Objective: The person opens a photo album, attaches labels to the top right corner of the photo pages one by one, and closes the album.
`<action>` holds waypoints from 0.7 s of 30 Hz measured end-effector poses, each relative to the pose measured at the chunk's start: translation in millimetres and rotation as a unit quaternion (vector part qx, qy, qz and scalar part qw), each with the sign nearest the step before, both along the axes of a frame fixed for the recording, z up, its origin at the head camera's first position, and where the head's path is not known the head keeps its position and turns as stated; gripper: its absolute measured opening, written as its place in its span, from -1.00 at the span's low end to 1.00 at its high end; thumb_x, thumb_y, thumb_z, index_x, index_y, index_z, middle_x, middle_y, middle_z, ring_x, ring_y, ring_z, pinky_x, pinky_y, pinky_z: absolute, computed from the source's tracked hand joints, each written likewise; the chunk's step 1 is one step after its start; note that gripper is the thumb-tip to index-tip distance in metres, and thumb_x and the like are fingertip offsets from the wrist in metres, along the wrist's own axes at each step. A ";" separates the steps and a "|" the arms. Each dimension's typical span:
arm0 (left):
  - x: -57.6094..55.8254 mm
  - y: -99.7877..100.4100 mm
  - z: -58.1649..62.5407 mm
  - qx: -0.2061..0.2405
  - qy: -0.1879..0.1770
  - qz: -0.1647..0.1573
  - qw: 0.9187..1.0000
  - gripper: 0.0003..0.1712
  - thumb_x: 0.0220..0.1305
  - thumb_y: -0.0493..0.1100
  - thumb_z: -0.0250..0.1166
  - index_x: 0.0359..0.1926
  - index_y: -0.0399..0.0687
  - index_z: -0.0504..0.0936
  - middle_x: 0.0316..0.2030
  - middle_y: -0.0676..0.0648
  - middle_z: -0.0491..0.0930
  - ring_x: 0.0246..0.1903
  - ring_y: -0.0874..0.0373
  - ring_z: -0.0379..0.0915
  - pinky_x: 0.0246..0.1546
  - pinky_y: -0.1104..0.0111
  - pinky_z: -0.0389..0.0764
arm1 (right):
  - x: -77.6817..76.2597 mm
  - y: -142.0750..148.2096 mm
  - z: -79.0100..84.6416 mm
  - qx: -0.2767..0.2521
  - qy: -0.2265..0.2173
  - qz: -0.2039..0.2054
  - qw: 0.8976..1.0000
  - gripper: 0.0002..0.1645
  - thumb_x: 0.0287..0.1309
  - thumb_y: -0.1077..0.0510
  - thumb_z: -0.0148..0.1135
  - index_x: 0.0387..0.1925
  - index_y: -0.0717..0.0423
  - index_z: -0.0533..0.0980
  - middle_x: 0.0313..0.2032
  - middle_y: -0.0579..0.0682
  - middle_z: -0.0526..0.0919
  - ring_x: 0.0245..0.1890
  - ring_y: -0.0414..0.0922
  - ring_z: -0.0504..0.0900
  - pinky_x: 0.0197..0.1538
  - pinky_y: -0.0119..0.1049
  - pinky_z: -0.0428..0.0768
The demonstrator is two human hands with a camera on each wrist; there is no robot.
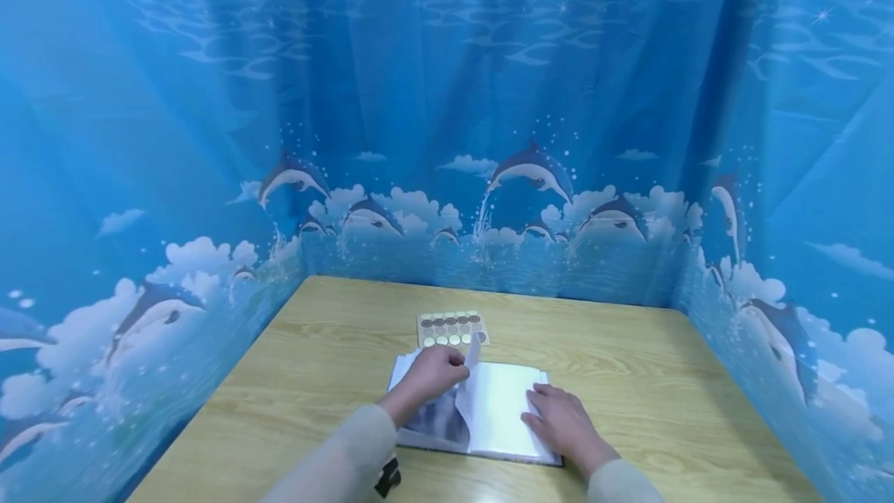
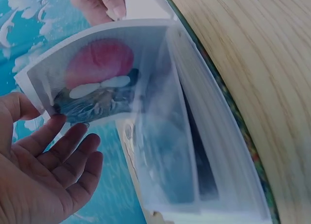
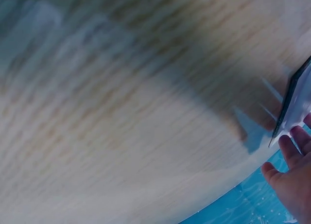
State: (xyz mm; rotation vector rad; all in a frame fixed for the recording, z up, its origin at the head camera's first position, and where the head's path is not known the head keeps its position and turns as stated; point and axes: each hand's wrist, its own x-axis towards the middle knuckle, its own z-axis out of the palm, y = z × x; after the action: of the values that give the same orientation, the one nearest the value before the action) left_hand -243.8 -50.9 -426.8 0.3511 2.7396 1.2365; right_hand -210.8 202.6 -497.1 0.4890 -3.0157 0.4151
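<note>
A photo album (image 1: 506,418) with clear plastic sleeves lies open on the wooden table. My left hand (image 1: 431,373) pinches the outer corner of one album page (image 2: 99,63) between thumb and fingers. That page stands lifted and bent over the spine, and a picture with a large pink-red round shape shows in its sleeve. A dark photo (image 1: 441,419) shows on the left side below my left wrist. On the right edge of the album rests my right hand (image 1: 562,421), fingers spread over the white page. The right wrist view catches the right-hand fingers (image 3: 290,151) beside the album's edge.
Behind the album lies a flat board (image 1: 454,330) with rows of round coin-like discs. A small black object (image 1: 388,477) shows by the left sleeve. Blue dolphin-print curtains (image 1: 489,254) enclose the wooden table (image 1: 314,379) at the back and sides.
</note>
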 end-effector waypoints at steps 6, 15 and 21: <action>-3.0 -20.5 -7.3 0.028 -0.011 0.019 0.999 -0.75 0.18 -0.21 0.30 -0.14 -0.21 0.72 -0.30 -0.05 0.68 -0.31 0.11 0.56 -0.22 0.18 0.65 | 4.1 -1.5 1.9 -0.012 0.001 0.000 1.000 -0.43 0.30 -0.01 0.24 0.16 0.33 0.52 0.24 0.30 0.47 0.27 0.26 0.40 0.29 0.26 0.30; 0.6 -44.7 -16.6 0.100 -0.036 0.048 0.993 -0.66 0.09 -0.38 0.23 -0.07 -0.34 0.69 -0.35 -0.07 0.65 -0.42 0.15 0.52 -0.43 0.32 0.62 | 8.0 -2.2 6.5 -0.024 -0.003 0.004 1.000 -0.44 0.32 0.02 0.23 0.17 0.35 0.50 0.24 0.32 0.46 0.28 0.28 0.38 0.31 0.27 0.28; 0.1 -55.6 -28.3 0.120 -0.037 0.072 0.989 -0.61 0.00 -0.44 0.19 -0.08 -0.42 0.67 -0.35 -0.11 0.64 -0.50 0.17 0.48 -0.51 0.37 0.57 | 7.1 -1.0 3.0 -0.024 0.004 0.010 1.000 -0.45 0.32 0.03 0.23 0.16 0.36 0.50 0.24 0.32 0.46 0.28 0.28 0.38 0.30 0.27 0.29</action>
State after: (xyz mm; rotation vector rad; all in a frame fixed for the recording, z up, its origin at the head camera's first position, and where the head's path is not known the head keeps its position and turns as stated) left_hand -243.7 -106.5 -455.1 0.1265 2.5965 1.5890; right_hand -203.7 201.6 -494.1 0.5172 -2.9881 0.4836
